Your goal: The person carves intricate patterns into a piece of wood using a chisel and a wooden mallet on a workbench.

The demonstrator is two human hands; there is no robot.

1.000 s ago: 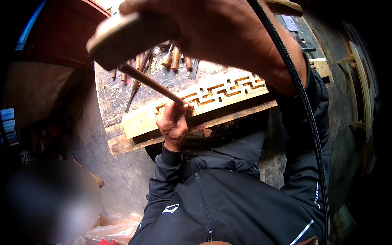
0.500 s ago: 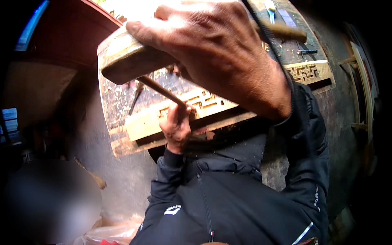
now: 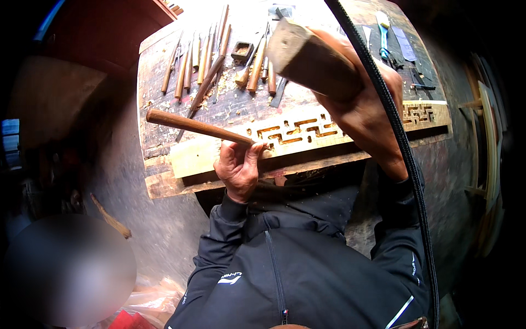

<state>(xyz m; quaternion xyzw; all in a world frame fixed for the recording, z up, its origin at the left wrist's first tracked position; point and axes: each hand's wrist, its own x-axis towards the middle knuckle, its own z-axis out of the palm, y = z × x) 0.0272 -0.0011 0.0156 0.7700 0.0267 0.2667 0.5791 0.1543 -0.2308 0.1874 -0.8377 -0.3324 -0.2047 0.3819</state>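
Note:
My left hand is closed around the lower part of a wooden-handled chisel. The chisel leans far to the left, with its tip at the carved pattern of a pale wooden board; the blade is hardly visible. Angular slots are cut through the board's surface. Raised above the board's right half, my right hand grips a wooden mallet whose blocky head points up and left. Its handle is hidden in this frame, and the mallet is apart from the chisel.
Several carving tools lie on the worn workbench among wood chips. Behind them is a small dark square box. A brush lies at the far right. A black cord hangs across the view.
My right hand has moved right and away from the chisel with the mallet, uncovering the bench tools. The chisel's handle now leans lower to the left. My left hand stays near the same spot.

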